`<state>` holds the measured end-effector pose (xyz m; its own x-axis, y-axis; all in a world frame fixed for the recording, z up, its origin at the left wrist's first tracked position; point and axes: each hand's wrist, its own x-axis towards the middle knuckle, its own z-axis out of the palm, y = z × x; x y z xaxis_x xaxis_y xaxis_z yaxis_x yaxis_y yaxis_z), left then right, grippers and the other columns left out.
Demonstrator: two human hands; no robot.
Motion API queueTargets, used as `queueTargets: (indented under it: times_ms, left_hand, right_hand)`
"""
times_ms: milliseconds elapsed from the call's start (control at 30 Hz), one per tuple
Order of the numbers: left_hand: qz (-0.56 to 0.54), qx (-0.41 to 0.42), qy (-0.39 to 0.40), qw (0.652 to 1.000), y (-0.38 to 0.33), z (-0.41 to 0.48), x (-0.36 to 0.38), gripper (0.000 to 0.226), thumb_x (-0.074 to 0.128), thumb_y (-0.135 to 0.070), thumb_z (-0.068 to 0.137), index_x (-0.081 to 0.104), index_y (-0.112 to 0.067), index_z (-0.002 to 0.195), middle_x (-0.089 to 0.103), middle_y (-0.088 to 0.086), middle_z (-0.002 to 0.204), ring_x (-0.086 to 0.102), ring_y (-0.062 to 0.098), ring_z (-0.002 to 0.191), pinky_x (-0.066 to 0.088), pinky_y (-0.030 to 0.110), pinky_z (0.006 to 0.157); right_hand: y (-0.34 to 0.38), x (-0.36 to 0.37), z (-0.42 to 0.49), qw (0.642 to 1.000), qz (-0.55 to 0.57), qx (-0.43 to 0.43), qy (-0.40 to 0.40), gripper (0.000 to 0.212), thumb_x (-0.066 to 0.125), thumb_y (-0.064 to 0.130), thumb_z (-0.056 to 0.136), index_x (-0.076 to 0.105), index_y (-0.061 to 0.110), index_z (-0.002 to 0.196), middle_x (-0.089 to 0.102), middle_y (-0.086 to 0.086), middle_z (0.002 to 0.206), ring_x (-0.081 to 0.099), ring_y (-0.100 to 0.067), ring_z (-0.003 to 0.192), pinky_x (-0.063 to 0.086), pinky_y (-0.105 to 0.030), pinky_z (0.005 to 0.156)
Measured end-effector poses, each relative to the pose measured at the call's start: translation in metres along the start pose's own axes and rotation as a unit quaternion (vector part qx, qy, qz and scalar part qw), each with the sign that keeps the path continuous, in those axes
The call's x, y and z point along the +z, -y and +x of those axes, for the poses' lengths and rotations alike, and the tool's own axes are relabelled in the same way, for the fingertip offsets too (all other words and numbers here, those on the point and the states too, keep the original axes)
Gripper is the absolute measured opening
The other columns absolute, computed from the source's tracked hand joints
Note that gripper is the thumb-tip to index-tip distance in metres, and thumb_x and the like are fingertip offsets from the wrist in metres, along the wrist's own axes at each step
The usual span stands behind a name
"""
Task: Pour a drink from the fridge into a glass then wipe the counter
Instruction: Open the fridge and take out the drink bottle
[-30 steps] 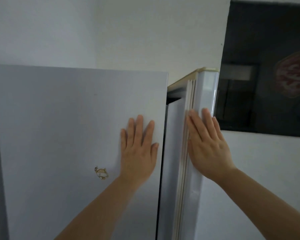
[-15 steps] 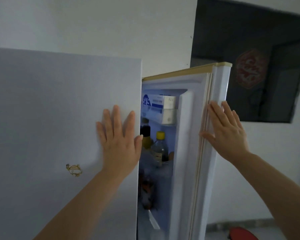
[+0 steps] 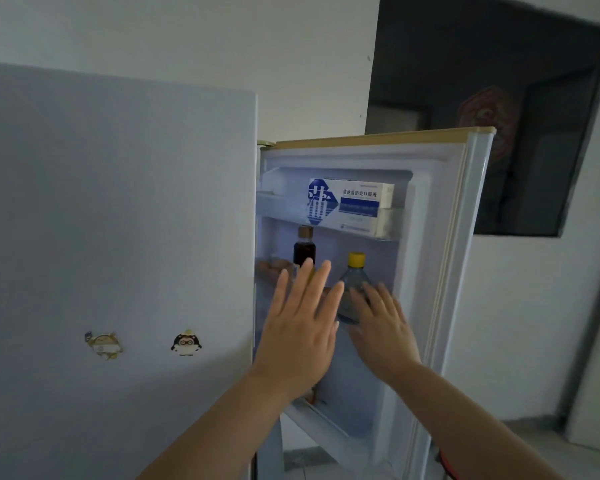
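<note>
The white fridge door [image 3: 444,258] stands swung wide, its inner shelves facing me. On the middle door shelf stand a clear bottle with a yellow cap [image 3: 353,282] and a dark bottle with a brown cap [image 3: 304,249]. My right hand [image 3: 381,323] reaches in with fingers spread, fingertips touching the yellow-capped bottle's lower body without closing on it. My left hand [image 3: 300,323] is flat and spread in front of the dark bottle, holding nothing. A blue and white carton [image 3: 350,206] lies on the top door shelf.
The fridge's pale side panel [image 3: 118,237] fills the left, carrying two cartoon stickers [image 3: 186,342]. A dark window [image 3: 492,109] sits in the white wall behind the door. Grey floor and something red [image 3: 447,462] show below the door.
The door has swung much further open. My right hand left the door's edge and moved in to the yellow-capped bottle. My left hand came off the side panel and moved right.
</note>
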<state>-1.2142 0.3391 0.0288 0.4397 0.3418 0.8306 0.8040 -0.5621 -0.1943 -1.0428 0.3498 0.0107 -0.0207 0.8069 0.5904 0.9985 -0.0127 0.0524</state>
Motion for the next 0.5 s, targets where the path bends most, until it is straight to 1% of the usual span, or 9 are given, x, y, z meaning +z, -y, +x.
queueTargets:
  times_ms: [67, 100, 133, 167, 233, 267, 367, 400, 500]
  left_hand:
    - [-0.006, -0.011, 0.048, 0.999, -0.006, -0.002, 0.018, 0.049, 0.038, -0.031, 0.088, 0.047, -0.012, 0.132, 0.042, 0.014, 0.146, 0.03, 0.031, 0.137, 0.016, 0.05, 0.112]
    - [-0.009, -0.024, 0.07, 0.997, -0.007, -0.003, 0.028, 0.05, 0.037, -0.032, 0.088, 0.048, -0.012, 0.132, 0.043, 0.013, 0.145, 0.032, 0.03, 0.137, 0.017, 0.05, 0.112]
    - [-0.01, -0.039, 0.09, 0.995, -0.007, -0.002, 0.038, 0.051, 0.037, -0.033, 0.087, 0.049, -0.012, 0.132, 0.043, 0.012, 0.145, 0.035, 0.03, 0.136, 0.018, 0.05, 0.113]
    - [-0.006, -0.054, 0.106, 0.993, -0.007, -0.001, 0.048, 0.051, 0.039, -0.034, 0.087, 0.05, -0.013, 0.132, 0.044, 0.012, 0.145, 0.038, 0.03, 0.135, 0.02, 0.051, 0.114]
    - [-0.008, -0.082, 0.139, 0.987, -0.006, 0.004, 0.068, 0.051, 0.051, -0.033, 0.087, 0.048, -0.012, 0.134, 0.042, 0.013, 0.146, 0.039, 0.033, 0.135, 0.02, 0.052, 0.111]
    - [-0.022, -0.097, 0.163, 0.982, -0.006, 0.008, 0.078, 0.054, 0.054, -0.032, 0.089, 0.042, -0.012, 0.138, 0.035, 0.013, 0.15, 0.033, 0.034, 0.138, 0.015, 0.051, 0.111]
    - [-0.045, -0.126, 0.214, 0.968, -0.009, 0.023, 0.11, 0.06, 0.036, -0.03, 0.099, 0.007, -0.018, 0.15, -0.002, 0.005, 0.16, -0.004, 0.028, 0.147, -0.005, 0.045, 0.117]
    - [-0.051, -0.133, 0.221, 0.965, -0.011, 0.029, 0.122, 0.061, 0.034, -0.029, 0.099, 0.002, -0.019, 0.15, -0.006, 0.003, 0.16, -0.008, 0.026, 0.147, -0.007, 0.045, 0.117]
    - [-0.057, -0.135, 0.234, 0.961, -0.017, 0.052, 0.155, 0.064, 0.035, -0.024, 0.098, -0.001, -0.021, 0.15, -0.008, 0.0, 0.16, -0.01, 0.023, 0.146, -0.011, 0.043, 0.116]
  right_hand:
    - [-0.009, 0.021, 0.0, 0.999, 0.012, 0.011, 0.041, 0.064, 0.044, 0.035, 0.095, 0.013, 0.017, 0.148, 0.01, -0.008, 0.158, 0.002, -0.03, 0.146, 0.007, -0.043, 0.119]
    - [-0.015, 0.028, 0.0, 0.999, -0.002, 0.008, 0.045, 0.064, 0.042, 0.036, 0.095, 0.01, 0.017, 0.148, 0.007, -0.007, 0.158, 0.0, -0.029, 0.146, 0.006, -0.042, 0.118]
    - [-0.022, 0.034, 0.0, 0.999, -0.021, -0.001, 0.048, 0.066, 0.047, 0.036, 0.093, 0.016, 0.015, 0.147, 0.014, -0.009, 0.157, 0.007, -0.03, 0.145, 0.01, -0.043, 0.117]
    - [-0.029, 0.039, 0.001, 0.998, -0.04, -0.011, 0.041, 0.067, 0.057, 0.035, 0.088, 0.027, 0.012, 0.144, 0.026, -0.011, 0.153, 0.021, -0.032, 0.142, 0.02, -0.044, 0.113]
    - [-0.047, 0.049, 0.006, 0.997, -0.065, -0.031, 0.021, 0.07, 0.074, 0.033, 0.075, 0.046, 0.009, 0.134, 0.048, -0.013, 0.141, 0.043, -0.033, 0.131, 0.037, -0.048, 0.102]
    - [-0.056, 0.053, 0.008, 0.997, -0.068, -0.038, 0.011, 0.07, 0.076, 0.031, 0.072, 0.049, 0.009, 0.132, 0.051, -0.012, 0.138, 0.047, -0.033, 0.128, 0.039, -0.049, 0.1]
    - [-0.08, 0.061, 0.014, 0.996, -0.068, -0.06, -0.026, 0.068, 0.073, 0.03, 0.074, 0.048, 0.011, 0.134, 0.05, -0.011, 0.139, 0.045, -0.032, 0.13, 0.033, -0.048, 0.103]
    - [-0.087, 0.065, 0.016, 0.995, -0.062, -0.067, -0.035, 0.067, 0.073, 0.03, 0.075, 0.047, 0.011, 0.134, 0.05, -0.011, 0.14, 0.044, -0.032, 0.13, 0.031, -0.048, 0.104]
    - [-0.111, 0.076, 0.024, 0.994, -0.048, -0.09, -0.042, 0.068, 0.072, 0.028, 0.076, 0.046, 0.01, 0.136, 0.049, -0.013, 0.14, 0.042, -0.033, 0.132, 0.032, -0.049, 0.106]
